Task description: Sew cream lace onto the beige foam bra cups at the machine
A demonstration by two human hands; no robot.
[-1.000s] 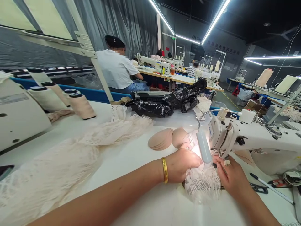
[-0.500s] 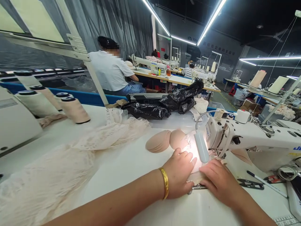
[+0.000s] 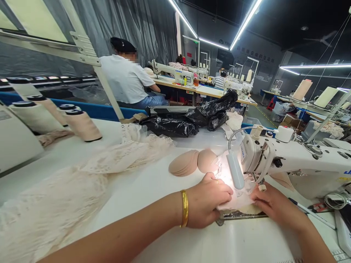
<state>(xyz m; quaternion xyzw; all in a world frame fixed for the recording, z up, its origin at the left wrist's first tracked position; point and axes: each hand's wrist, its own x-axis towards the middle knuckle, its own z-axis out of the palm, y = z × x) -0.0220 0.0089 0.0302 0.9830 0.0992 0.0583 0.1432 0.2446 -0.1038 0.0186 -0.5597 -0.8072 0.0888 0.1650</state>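
Observation:
My left hand [image 3: 208, 199], with a gold bangle on the wrist, presses down on a pale lace piece [image 3: 237, 199] lying under the head of a white sewing machine [image 3: 290, 160]. Its fingers are curled onto the fabric's left side. My right hand [image 3: 274, 206] pinches the same lace at its right edge, just in front of the needle area. A small lamp [image 3: 236, 170] on a flexible neck shines brightly on the fabric and washes out its detail. Two beige bra cups [image 3: 193, 162] lie just behind my left hand.
A long heap of cream lace [image 3: 82, 182] covers the table's left. Thread cones [image 3: 79, 124] stand at the far left, black plastic bags [image 3: 192, 120] at the back. A pen [image 3: 312, 215] lies right of the machine. A person in a white shirt [image 3: 126, 78] sits at another station.
One second ago the lace hung bunched and lifted between my hands; it now lies flat under the machine head. Both hands came down onto it, the right one shifting to its right edge.

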